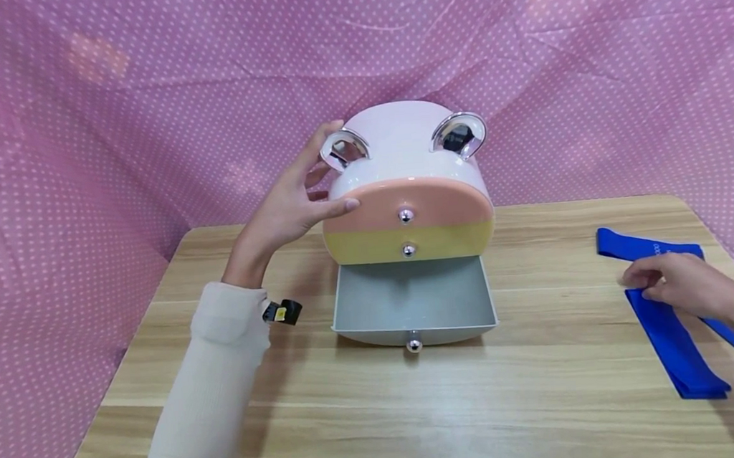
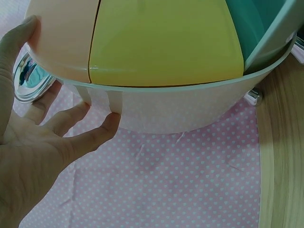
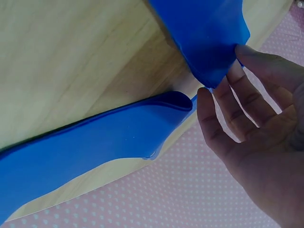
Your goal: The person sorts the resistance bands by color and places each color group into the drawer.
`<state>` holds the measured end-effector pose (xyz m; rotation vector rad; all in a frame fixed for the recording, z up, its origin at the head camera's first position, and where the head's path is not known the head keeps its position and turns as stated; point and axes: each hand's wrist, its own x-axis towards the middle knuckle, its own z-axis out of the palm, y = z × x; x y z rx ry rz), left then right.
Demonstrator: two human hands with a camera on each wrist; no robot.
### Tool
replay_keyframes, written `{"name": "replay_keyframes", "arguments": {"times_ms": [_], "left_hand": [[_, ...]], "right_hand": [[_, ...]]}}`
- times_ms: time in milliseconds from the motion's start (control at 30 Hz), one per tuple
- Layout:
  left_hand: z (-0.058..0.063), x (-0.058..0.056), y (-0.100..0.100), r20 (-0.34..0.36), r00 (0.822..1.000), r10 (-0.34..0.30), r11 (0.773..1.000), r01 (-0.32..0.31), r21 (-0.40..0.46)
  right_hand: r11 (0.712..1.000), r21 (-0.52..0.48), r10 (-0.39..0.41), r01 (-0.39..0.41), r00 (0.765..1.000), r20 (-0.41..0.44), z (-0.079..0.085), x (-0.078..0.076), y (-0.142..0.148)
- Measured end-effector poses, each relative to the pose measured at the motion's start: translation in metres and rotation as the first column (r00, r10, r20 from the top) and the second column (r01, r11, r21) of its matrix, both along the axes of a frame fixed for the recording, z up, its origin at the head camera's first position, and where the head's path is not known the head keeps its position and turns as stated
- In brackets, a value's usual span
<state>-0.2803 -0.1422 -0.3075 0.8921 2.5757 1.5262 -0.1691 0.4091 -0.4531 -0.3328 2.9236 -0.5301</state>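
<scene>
A small white drawer box [image 1: 398, 136] with two shiny ear-shaped pieces stands on the table. Its peach top drawer [image 1: 372, 218] and yellow middle drawer [image 1: 368, 247] are closed, while the grey-green bottom drawer [image 1: 411, 297] is pulled out. My left hand [image 1: 284, 203] holds the box's left side, thumb on the peach front and fingertips against the white side wall [image 2: 180, 107]. At the right, my right hand [image 1: 688, 283] pinches part of a flat blue elastic-looking band [image 3: 209, 38] between thumb and fingers. The rest of the band [image 1: 677, 348] lies in folds on the table.
The wood-grain table [image 1: 549, 401] carries the box near its back edge and the band at its right side. Pink dotted cloth [image 1: 250, 65] hangs behind and along both sides.
</scene>
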Motion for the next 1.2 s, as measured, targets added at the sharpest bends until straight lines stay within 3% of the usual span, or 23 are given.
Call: {"name": "replay_keyframes", "arguments": {"times_ms": [433, 633, 933, 1200], "left_hand": [[0.0, 0.0, -0.001, -0.016, 1.0, 0.006, 1.0, -0.006, -0.014], [0.0, 0.0, -0.001, -0.014, 1.0, 0.013, 1.0, -0.013, -0.023], [0.0, 0.002, -0.001, -0.014, 1.0, 0.02, 0.999, -0.02, -0.028], [0.0, 0.003, -0.001, -0.025, 0.999, 0.023, 0.999, -0.024, -0.039]], "right_hand": [[0.998, 0.047, 0.032, -0.031, 0.999, -0.026, -0.003, 0.002, 0.001], [0.998, 0.06, 0.027, -0.029, 0.999, 0.024, 0.005, 0.001, -0.003], [0.99, 0.126, 0.053, -0.058, 0.998, 0.04, 0.042, 0.003, -0.02], [0.986, 0.141, 0.095, -0.088, 0.994, -0.045, 0.08, 0.009, -0.044]]}}
